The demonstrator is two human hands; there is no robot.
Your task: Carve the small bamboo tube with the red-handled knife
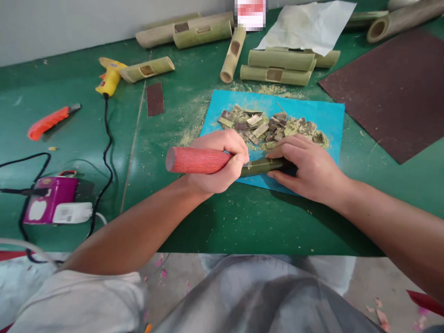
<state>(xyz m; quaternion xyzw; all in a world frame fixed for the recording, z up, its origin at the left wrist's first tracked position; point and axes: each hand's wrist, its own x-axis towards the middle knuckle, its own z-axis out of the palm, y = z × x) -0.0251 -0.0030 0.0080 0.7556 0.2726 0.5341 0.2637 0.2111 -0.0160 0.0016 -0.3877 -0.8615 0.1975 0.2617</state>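
In the head view, here we are, both hands at work: our left hand [224, 179] wraps a thick red handle [199, 160], fingers curled tight round it, thumb pressed forward near its front end. Whatever tip sits ahead of the grip is too hidden for us to name. Our right hand [308, 164] pins the green bamboo tube [263, 167], fingers draped over the far side, thumb along the near side, pinching it between them.

And the tube lies right over the near edge of the blue sheet [331, 127], just this side of a heap of chips [258, 128], its ends covered by our hands.

How will it handle? We'd call it light and stiff, with a smooth skin that could roll or slip, and likely to split along the grain. Best hold, we judge, is around its sides toward the right end, clear of the tool.

Now for writing: the white adapter [71, 213] on the left carries a printed label, too small for us to read. The purple box [64, 190] has pale markings, equally illegible. Up top, a patch [249, 15] of red and white is blurred into blocks.
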